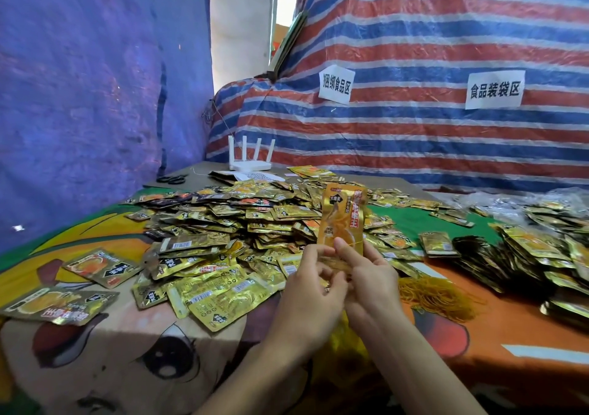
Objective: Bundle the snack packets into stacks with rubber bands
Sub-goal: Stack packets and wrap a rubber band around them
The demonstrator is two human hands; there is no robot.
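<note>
Fingers (348,253) of left hand (310,288), right hand (371,284) pinch packets (342,220)

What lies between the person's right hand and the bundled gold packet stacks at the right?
A loose heap of thin yellow rubber bands, shown in the head view.

Left hand (310,274) and right hand (366,276) hold upright packets (342,217), a rubber band (352,241) seemingly round them.

Left paper sign (336,86): 捆绑食品区 in black on white, stuck on the striped sheet (446,134), at 1 o'clock.
Right paper sign (495,90): 食品装袋区 in black on white, on the same sheet, at 2 o'clock.
Held packet (343,220): red and black letters in the middle, too blurry to read.
</note>
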